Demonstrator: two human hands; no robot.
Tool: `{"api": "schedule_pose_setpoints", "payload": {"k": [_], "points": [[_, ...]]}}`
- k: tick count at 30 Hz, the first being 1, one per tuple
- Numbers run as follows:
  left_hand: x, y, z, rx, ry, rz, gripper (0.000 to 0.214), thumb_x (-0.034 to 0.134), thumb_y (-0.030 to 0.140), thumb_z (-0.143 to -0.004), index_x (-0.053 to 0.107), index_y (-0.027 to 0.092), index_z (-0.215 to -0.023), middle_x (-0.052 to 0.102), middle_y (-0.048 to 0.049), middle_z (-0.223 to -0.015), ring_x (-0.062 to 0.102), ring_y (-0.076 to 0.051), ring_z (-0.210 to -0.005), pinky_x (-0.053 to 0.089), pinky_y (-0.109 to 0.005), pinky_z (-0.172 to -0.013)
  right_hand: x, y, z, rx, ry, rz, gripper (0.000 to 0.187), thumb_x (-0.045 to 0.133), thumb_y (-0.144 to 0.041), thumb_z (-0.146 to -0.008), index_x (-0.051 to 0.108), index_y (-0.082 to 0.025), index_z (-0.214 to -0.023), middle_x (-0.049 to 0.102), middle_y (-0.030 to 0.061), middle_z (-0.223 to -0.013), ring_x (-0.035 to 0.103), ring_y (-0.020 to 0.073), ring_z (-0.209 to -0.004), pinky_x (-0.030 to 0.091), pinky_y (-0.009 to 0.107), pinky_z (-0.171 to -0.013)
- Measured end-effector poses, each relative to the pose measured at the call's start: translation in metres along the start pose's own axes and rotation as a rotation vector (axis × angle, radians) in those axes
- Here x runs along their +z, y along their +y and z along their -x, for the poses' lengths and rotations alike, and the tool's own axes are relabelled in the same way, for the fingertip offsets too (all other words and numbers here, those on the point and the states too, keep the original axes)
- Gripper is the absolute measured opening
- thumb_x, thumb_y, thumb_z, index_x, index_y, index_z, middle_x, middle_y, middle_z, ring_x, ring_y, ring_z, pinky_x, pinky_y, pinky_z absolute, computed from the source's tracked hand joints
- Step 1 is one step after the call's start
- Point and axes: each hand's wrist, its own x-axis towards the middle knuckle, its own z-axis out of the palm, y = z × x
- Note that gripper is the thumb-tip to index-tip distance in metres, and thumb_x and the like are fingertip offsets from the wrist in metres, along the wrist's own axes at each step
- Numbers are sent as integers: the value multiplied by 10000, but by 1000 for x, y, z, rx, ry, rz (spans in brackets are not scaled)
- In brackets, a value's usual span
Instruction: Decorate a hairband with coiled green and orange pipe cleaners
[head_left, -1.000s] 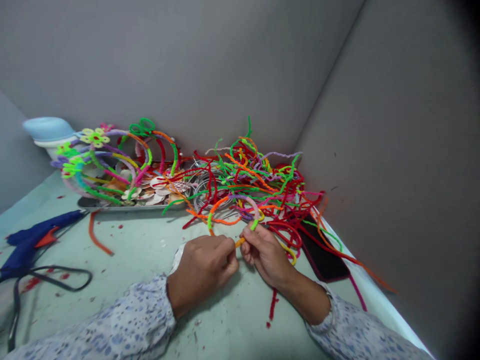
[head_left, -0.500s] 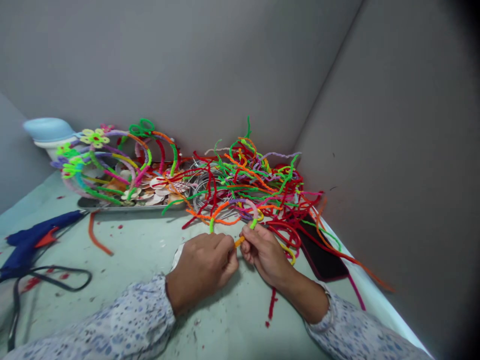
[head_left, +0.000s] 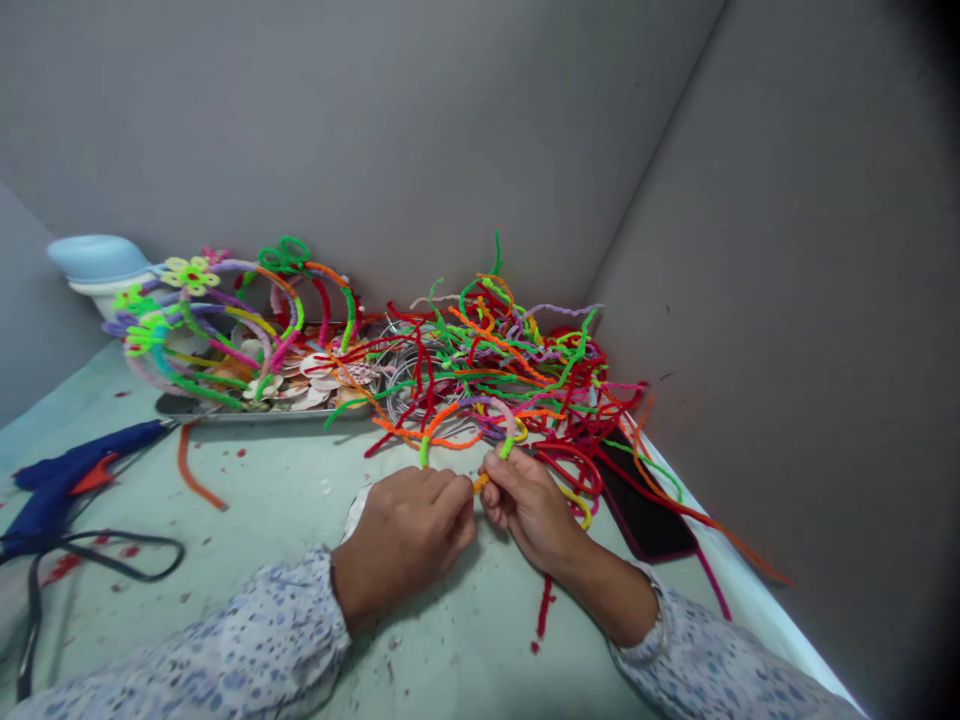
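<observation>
A headband (head_left: pixel 498 405) wrapped in orange, purple, pink and green pipe cleaner arches up beyond my hands. My right hand (head_left: pixel 534 505) pinches it near the green stretch at its right end. Between my two hands shows a short length of orange pipe cleaner (head_left: pixel 480 484). My left hand (head_left: pixel 411 520) has its fingers closed on that orange pipe cleaner, its fingertips hidden behind the knuckles. The headband's left green part drops behind my left hand, so its end is out of sight.
Finished-looking flowered headbands (head_left: pixel 225 268) stand on a metal tray (head_left: pixel 262 414) of round discs at left. A blue glue gun (head_left: pixel 90 455) with a cord lies nearer. A tangle of pipe cleaners (head_left: pixel 517 350) and wire sits behind; a dark phone (head_left: pixel 649 510) is right.
My left hand has shifted very slightly, and the orange pipe cleaner between my fingers has turned a little. The right hand stays in place on the headband.
</observation>
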Motion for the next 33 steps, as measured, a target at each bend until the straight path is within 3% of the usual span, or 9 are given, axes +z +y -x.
{"api": "schedule_pose_setpoints", "payload": {"k": [10,16,21,24,26,28,33], "points": [[-3,-4,-1,105,54,1,214,442,135,-849,549,180,-670,535,13,-596,436,-120,-546,275,-288,-525,1,-1,2,27,-11,-30,305,628,-440,-765,511,-172,-682,533,-54,-491,443,49,-389,308,149,-380],[-2,-5,0,103,26,-8,209,436,144,-859,534,185,-679,534,12,-603,436,-131,-553,272,-294,-534,0,0,1,24,-8,-55,287,633,-427,-764,515,-176,-691,540,-53,-501,453,50,-398,311,149,-386],[1,-5,1,-49,50,92,70,477,189,-851,543,181,-829,547,8,-645,483,-138,-592,323,-274,-568,2,-2,1,-78,16,-103,225,627,-386,-780,558,-174,-749,563,-37,-533,488,65,-441,340,160,-412],[-1,-2,2,-114,134,241,161,532,224,-828,513,162,-974,557,-4,-705,500,-136,-622,358,-257,-587,3,-4,1,-113,20,-137,213,643,-376,-766,567,-177,-756,560,-33,-541,492,77,-462,354,174,-424],[-3,2,3,-174,165,376,128,538,212,-820,507,167,-936,549,-2,-709,499,-126,-622,364,-243,-584,4,-5,1,-109,31,-154,210,652,-372,-757,565,-181,-761,567,-30,-556,497,81,-475,356,176,-431],[-4,6,3,-254,103,531,35,511,200,-835,518,179,-862,539,14,-681,484,-108,-592,360,-228,-574,4,-5,1,-102,43,-175,198,651,-362,-761,559,-187,-772,578,-27,-575,503,81,-491,363,175,-446],[-1,11,-2,-486,-143,870,143,443,253,-879,550,181,-818,504,35,-624,439,-98,-556,335,-211,-529,3,-4,-1,-125,65,-210,159,629,-329,-790,560,-186,-799,594,-16,-607,514,79,-519,377,168,-467]]}}
